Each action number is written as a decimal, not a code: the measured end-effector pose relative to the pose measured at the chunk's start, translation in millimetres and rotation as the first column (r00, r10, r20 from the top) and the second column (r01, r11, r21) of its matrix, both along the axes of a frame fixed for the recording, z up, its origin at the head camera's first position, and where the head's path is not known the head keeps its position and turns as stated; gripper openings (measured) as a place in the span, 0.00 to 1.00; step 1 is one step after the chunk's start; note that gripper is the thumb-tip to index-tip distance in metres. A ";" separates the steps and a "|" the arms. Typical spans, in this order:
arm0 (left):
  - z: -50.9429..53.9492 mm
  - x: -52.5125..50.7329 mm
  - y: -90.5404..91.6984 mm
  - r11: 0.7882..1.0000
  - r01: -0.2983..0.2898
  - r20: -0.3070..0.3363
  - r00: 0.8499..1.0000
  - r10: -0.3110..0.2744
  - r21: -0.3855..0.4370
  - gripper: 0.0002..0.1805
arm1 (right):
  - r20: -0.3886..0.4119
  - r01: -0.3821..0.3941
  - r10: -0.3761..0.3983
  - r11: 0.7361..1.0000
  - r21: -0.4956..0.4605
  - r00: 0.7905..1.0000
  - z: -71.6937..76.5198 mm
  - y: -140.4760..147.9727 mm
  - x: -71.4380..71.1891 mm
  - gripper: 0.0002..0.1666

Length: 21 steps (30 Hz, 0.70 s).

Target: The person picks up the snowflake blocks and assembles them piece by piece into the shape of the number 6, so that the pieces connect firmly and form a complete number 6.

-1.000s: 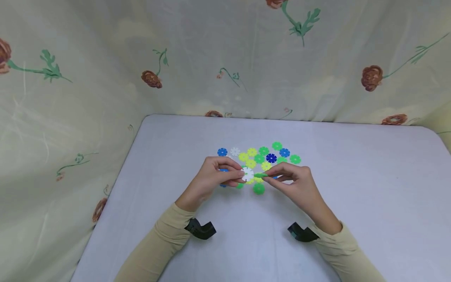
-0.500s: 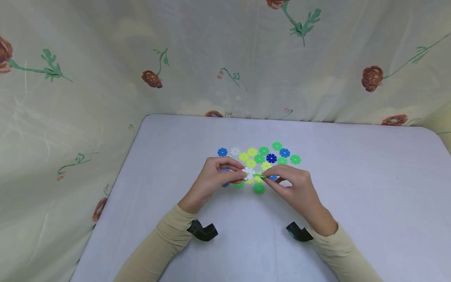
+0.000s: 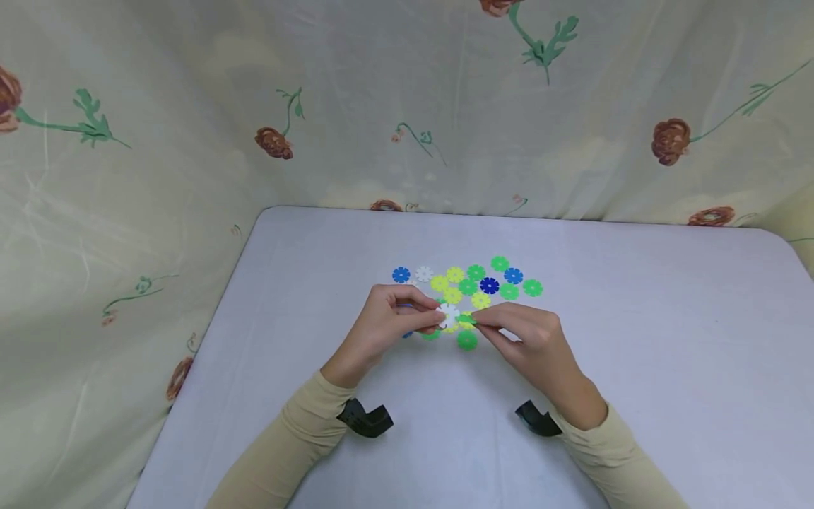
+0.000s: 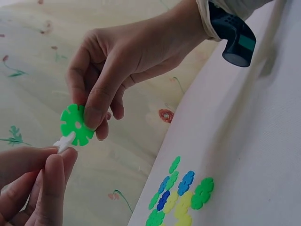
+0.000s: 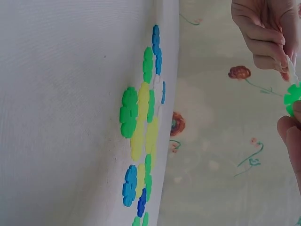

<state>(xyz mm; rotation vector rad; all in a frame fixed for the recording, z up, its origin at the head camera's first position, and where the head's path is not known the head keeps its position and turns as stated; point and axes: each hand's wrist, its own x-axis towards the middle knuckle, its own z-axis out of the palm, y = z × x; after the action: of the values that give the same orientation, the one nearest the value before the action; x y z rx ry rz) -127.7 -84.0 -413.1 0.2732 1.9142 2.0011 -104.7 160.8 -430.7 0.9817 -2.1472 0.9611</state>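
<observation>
Between thumb and fingers, the left hand [image 3: 391, 322] pinches a white notched disc [image 3: 448, 315]. The right hand [image 3: 531, 343] pinches a green notched disc [image 3: 466, 319], seen nearly edge-on in the head view. In the left wrist view the green disc [image 4: 74, 123] faces the camera, and the white disc [image 4: 65, 141] touches its lower edge at an angle. Whether their notches interlock, I cannot tell. Both discs are held above the table. At the right wrist view's edge, the green disc [image 5: 292, 98] meets the white one [image 5: 292, 70].
Loose notched discs lie flat on the white table [image 3: 305, 283] behind and beneath the hands: green [image 3: 467, 341], yellow [image 3: 454, 275], blue [image 3: 401, 274], dark blue [image 3: 489, 285] and white [image 3: 424, 273]. A flowered curtain [image 3: 356, 106] hangs behind the table.
The right hand has moved slightly left and down with the green disc, whose tilt has changed. The left hand has shifted slightly right and still pinches the white disc.
</observation>
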 end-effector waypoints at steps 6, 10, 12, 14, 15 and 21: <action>0.4 0.6 -0.7 1.000 0.015 0.004 1.000 -0.015 -0.007 0.08 | -0.028 -0.002 0.002 1.000 0.000 1.000 1.5 -0.7 -0.4 0.23; -0.4 0.8 -0.1 1.000 0.021 0.009 1.000 -0.021 -0.001 0.09 | -0.038 -0.001 0.001 1.000 -0.004 0.999 0.4 -0.6 -0.8 0.23; -1.2 0.5 -0.4 1.000 0.019 0.013 1.000 -0.019 0.001 0.09 | -0.036 -0.001 0.001 1.000 -0.005 0.999 -0.2 -1.0 -0.7 0.24; -2.1 0.3 -0.7 1.000 0.019 0.016 1.000 -0.019 0.005 0.09 | -0.032 0.000 0.000 1.000 -0.007 0.999 -0.7 -1.4 -0.2 0.24; -2.5 0.1 -0.6 1.000 0.021 0.019 1.000 -0.021 0.008 0.10 | -0.029 -0.003 0.003 1.000 -0.007 1.000 -0.9 -1.8 0.1 0.24; -4.1 0.2 1.0 0.999 0.028 0.035 0.999 -0.029 0.029 0.10 | 0.000 -0.023 0.023 1.000 -0.012 1.000 -3.1 -2.2 2.0 0.24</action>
<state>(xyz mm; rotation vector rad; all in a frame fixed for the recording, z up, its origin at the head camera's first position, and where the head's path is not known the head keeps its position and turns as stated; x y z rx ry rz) -127.5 -83.0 -417.2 0.2692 1.8513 2.0021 -102.6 158.7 -433.8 1.0023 -2.1318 0.9842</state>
